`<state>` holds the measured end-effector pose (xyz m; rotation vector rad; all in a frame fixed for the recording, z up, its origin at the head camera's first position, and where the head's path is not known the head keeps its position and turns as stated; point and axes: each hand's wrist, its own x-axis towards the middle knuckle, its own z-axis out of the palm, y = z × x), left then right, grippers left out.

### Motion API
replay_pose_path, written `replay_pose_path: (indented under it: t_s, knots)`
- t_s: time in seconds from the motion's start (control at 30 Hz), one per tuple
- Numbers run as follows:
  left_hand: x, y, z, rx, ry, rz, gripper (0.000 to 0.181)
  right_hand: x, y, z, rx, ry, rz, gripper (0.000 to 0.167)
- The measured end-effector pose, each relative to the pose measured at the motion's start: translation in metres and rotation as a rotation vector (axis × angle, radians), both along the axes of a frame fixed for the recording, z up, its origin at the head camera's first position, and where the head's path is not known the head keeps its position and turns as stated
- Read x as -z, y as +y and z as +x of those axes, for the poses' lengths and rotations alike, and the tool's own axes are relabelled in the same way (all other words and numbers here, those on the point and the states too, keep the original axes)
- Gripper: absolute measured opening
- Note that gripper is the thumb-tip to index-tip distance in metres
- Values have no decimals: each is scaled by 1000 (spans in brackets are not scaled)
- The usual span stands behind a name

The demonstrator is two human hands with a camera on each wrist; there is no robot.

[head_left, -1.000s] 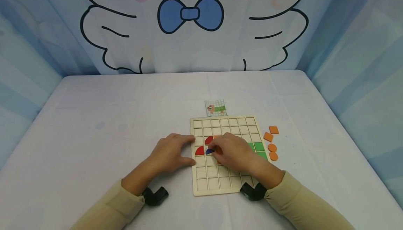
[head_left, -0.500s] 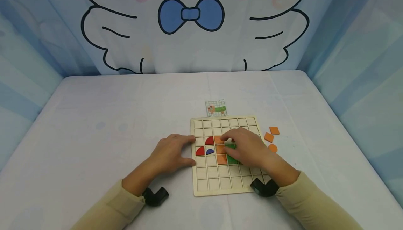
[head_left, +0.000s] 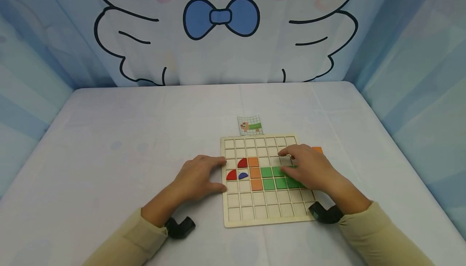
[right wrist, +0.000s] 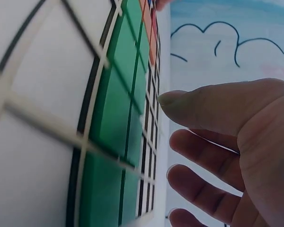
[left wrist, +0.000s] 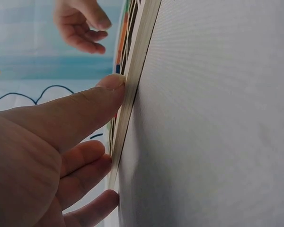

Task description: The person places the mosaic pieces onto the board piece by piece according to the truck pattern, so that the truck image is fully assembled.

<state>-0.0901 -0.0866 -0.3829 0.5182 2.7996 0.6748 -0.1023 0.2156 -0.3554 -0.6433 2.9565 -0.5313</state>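
1. Two bare hands flank a pale wooden grid board (head_left: 260, 212): the left hand (head_left: 198, 177), fingers and thumb reaching out, rests its tips against the board's left edge, gripping nothing.

2. Thumb and fingers parted with nothing pinched between them, the right hand (head_left: 308, 167) hovers over the right side of the board, apart from its surface in the right wrist view.

3. Just beyond the right hand, to its far right, a flat orange piece (head_left: 318, 149) lies on the white cloth-covered table (head_left: 127, 136), off the board. The right hand is clearly the nearer; the left is well away across the board.

4. Partly hidden by that same right hand, the orange piece shows too little to judge a long axis; the hand itself appears to be the chief obstruction, and what else lies beneath it cannot be told.

5. Across the board, flat green squares (head_left: 268, 184) run left to right in two rows, passing under the right hand. To their left sit a column of orange squares (head_left: 255, 173), two red quarter-circles (head_left: 242, 163) and a blue half-round piece (head_left: 243, 175).

6. Past the far edge, a small printed picture card (head_left: 250, 125) lies just beside the board.
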Motion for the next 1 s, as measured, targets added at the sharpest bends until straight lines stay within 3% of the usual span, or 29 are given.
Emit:
replay_pose_path:
  t_s: [0.43,0.7,1.0]
  knots:
    - [-1,-1,1,6,12,13,72,3,42,-4,160,-40,7,37]
    - [-1,0,1,0,8,7,71,6,65,-11,224,-53,-14,39]
    - [-2,0,1,-2,6,13,71,13,84,-20,284,-51,33,37]
